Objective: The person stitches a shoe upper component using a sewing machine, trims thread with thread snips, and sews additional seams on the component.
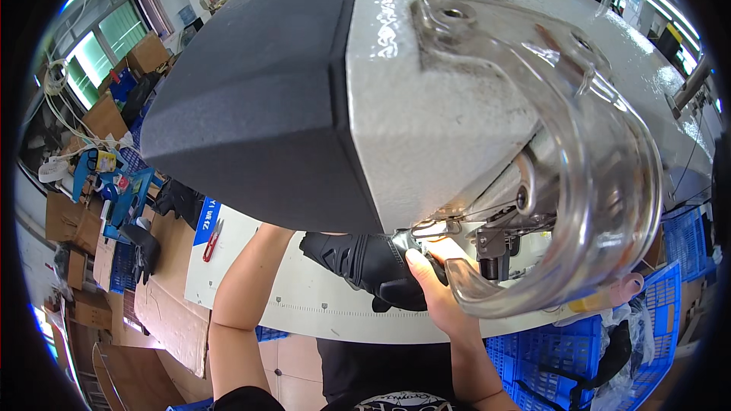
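A black padded glove [373, 268] with ridged panels lies on the pale bed [304, 320] of a sewing machine [426, 122]. Its right end sits under the needle area, where a small lamp glows. My right hand [445, 293] grips that end, thumb on top and fingers partly hidden by the glove and the clear curved guard [609, 183]. My left forearm [247, 281] reaches up from the lower edge to the glove's far side. The machine's dark cover [251, 106] hides my left hand, so its fingers do not show.
Red-handled thread snips [212, 243] lie on the bed's left part. Further left, more black gloves [141, 247] rest around a brown cardboard-covered surface [171, 289]. Blue crates [552, 346] with plastic bags stand at lower right. Cardboard boxes [148, 53] are stacked at far left.
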A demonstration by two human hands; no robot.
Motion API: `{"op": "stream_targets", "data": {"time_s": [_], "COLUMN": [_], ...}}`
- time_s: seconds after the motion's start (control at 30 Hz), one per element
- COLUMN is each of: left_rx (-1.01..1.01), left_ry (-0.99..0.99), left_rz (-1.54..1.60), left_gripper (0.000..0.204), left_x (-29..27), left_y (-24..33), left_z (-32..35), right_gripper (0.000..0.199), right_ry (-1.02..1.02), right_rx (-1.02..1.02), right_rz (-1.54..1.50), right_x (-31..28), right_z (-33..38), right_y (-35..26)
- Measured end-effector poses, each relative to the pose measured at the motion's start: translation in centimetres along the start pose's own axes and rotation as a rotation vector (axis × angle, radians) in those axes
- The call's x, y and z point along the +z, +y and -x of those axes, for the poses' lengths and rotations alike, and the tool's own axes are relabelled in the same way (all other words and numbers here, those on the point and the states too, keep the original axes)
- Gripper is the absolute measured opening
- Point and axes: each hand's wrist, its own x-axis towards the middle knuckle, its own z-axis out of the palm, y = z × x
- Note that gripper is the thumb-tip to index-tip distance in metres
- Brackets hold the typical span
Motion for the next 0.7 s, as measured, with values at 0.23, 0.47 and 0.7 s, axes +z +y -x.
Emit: {"op": "stream_targets", "data": {"time_s": [0.23, 0.47, 0.7], "left_rx": [0.031, 0.01, 0.115], "left_ry": [-0.008, 0.067, 0.28], "left_rz": [-0.01, -0.168, -0.303], "left_gripper": [0.02, 0.018, 0.032], "left_x": [0.2, 0.5, 4.9], "left_y": [-0.3, 8.0, 13.8], "left_z": [-0.2, 3.3, 8.3], "right_gripper": [0.011, 0.013, 0.03], "right_ry": [0.134, 0.046, 0.054], "right_rx": [0.0, -0.056, -0.089], "right_rz": [-0.136, 0.135, -0.308], "right_x": [1.1, -0.7, -4.1], "right_z": [0.2, -0.5, -3.3], "right_y": [-0.5, 1.1, 5.1]}}
